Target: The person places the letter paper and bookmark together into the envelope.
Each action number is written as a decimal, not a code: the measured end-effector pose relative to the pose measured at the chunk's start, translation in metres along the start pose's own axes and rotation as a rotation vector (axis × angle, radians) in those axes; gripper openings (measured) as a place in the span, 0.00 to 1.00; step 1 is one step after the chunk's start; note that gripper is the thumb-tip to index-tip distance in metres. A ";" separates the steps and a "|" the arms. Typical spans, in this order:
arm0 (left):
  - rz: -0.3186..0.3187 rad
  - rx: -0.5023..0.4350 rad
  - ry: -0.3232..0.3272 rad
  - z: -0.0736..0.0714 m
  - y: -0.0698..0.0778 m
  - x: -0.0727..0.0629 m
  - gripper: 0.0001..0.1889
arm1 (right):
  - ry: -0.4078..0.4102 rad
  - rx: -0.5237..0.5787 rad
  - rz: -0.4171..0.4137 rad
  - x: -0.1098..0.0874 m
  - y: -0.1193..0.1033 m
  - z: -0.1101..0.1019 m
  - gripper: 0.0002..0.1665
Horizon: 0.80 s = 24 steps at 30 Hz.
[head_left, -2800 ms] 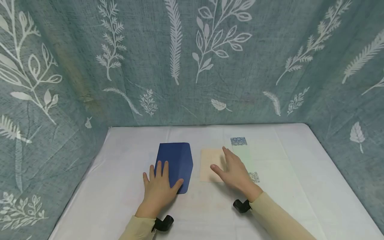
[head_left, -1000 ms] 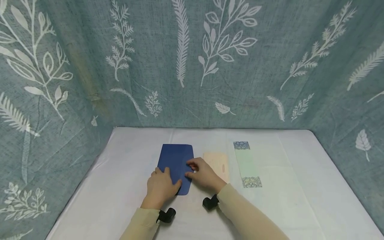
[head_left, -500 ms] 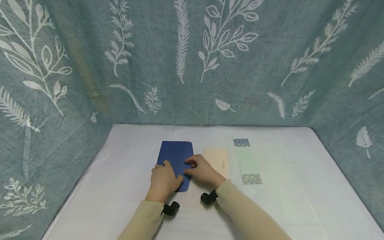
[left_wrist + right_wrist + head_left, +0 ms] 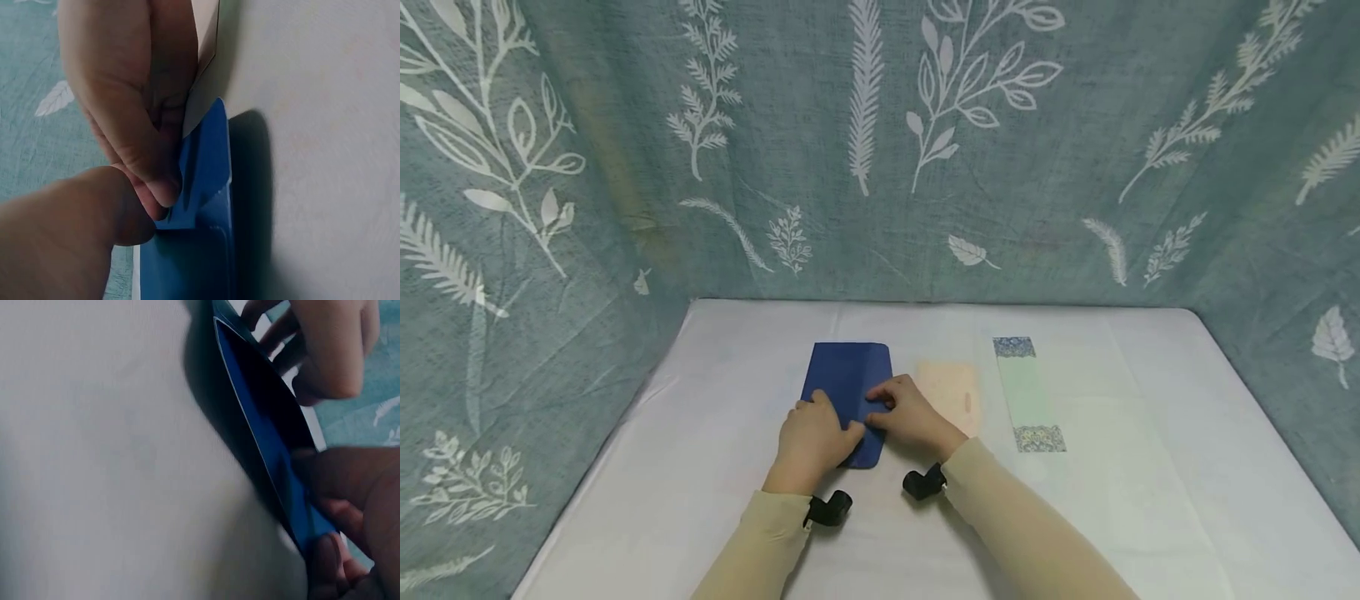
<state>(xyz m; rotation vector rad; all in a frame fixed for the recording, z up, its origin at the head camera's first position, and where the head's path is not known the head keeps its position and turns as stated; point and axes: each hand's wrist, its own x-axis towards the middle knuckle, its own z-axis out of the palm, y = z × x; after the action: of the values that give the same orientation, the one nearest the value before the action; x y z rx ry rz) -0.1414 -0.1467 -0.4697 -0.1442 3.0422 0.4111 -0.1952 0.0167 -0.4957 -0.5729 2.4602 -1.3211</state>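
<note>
A dark blue envelope (image 4: 846,373) lies on the white table in the head view. My left hand (image 4: 811,442) holds its near left part, with curled fingers and the thumb pointing toward the right side. At the right edge my right hand (image 4: 916,421) pinches the envelope between thumb and fingers. In the left wrist view the thumbs and fingers of both hands meet at the folded blue paper (image 4: 212,156), which stands raised off the table. The right wrist view shows the envelope's mouth (image 4: 265,419) gaping, its inside dark.
Right of the envelope lies a beige card (image 4: 951,385), partly behind my right hand. Farther right is a pale green strip (image 4: 1026,392) with lace-patterned ends. A teal leaf-print curtain (image 4: 880,242) closes off the table's back and sides.
My right hand has left the beige card and moved left to the envelope's right edge, where it pinches. My left hand's spread fingers have curled, and it has shifted slightly right.
</note>
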 end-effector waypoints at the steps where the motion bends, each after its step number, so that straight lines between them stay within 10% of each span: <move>1: -0.001 -0.010 -0.003 0.000 0.000 0.000 0.45 | 0.007 -0.014 0.004 0.000 -0.001 0.001 0.17; 24: -0.071 0.084 -0.036 -0.004 0.009 -0.024 0.49 | 0.042 -0.053 0.054 0.003 -0.012 0.007 0.30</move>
<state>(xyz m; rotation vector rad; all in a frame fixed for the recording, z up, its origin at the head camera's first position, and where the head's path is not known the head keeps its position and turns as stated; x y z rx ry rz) -0.1182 -0.1369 -0.4615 -0.2366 3.0025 0.2770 -0.1925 0.0045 -0.4894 -0.4929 2.5326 -1.2634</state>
